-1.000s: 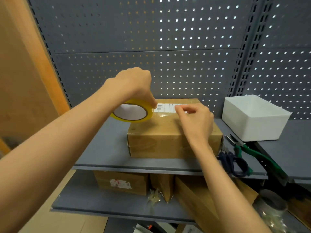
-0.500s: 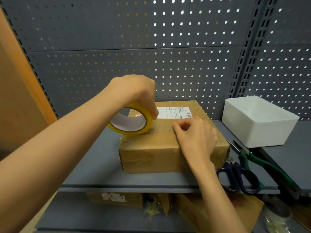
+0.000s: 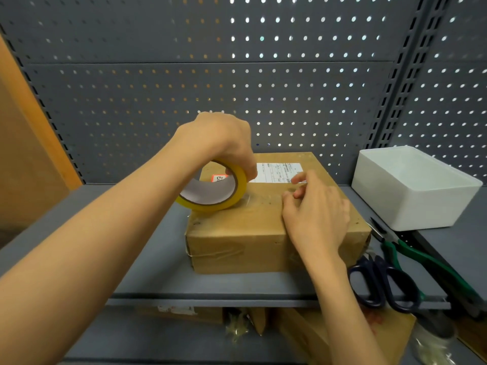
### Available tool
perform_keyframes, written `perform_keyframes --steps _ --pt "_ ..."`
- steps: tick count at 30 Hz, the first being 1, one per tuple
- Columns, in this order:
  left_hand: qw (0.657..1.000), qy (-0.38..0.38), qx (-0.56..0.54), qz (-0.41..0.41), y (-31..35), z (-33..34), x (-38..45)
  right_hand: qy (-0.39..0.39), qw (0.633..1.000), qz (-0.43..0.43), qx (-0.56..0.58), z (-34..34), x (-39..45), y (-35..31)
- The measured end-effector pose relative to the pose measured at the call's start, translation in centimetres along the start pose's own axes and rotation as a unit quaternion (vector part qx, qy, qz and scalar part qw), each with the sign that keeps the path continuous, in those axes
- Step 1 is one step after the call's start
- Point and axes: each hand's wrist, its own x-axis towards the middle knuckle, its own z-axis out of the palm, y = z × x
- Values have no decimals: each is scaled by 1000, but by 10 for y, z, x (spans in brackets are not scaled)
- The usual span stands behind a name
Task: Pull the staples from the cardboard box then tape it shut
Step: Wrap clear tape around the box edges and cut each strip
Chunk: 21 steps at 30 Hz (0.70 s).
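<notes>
Two risks stand out: the clear strip could wrinkle or fold onto itself if the left hand [image 3: 221, 143], gripping the yellow roll of clear tape [image 3: 213, 189], pulls askew, or lift if the right hand [image 3: 316, 214], fingers loosely curled and pressing the strip's end, slips. The worn brown cardboard box [image 3: 263, 233] sits closed on the grey metal shelf [image 3: 147, 259], with a white label on top.
</notes>
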Motion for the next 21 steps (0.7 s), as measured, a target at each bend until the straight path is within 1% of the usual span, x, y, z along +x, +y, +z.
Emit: perform_keyframes --steps 3,5,7,8,9,10,11,12,13,14,16,19,21 --pt "1000 16 7 6 -1 2 0 -7 1000 -15 -22 2 1 1" --pt "1000 24 3 8 -2 3 0 8 1000 -17 -12 4 1 2" --pt "1000 30 1 7 -2 4 0 39 997 -31 54 3 0 4" --pt "999 32 0 7 -2 4 0 37 993 -54 95 1 -2 5" --pt "999 33 0 6 -2 4 0 13 988 -91 120 -1 -3 4" --pt "999 33 -1 6 -1 4 0 -33 983 -132 120 -3 -6 2" --pt "999 35 -1 5 0 4 0 -89 977 -169 92 -4 -10 0" --pt "999 39 0 5 1 4 0 -138 969 -200 36 -6 -13 -3" --pt "999 45 0 4 2 5 0 -170 959 -225 -23 -6 -17 -5" --pt "998 56 -3 5 2 5 1 -187 951 -239 -64 -5 -19 -6" --pt "996 83 -24 11 1 7 1 -211 942 -242 -98 -4 -21 -5" --pt "986 134 -100 16 -7 11 1 -232 936 -242 -105 -5 -22 -4" --pt "976 171 -131 12 -15 11 -1 -245 934 -238 -100 -7 -22 -5"
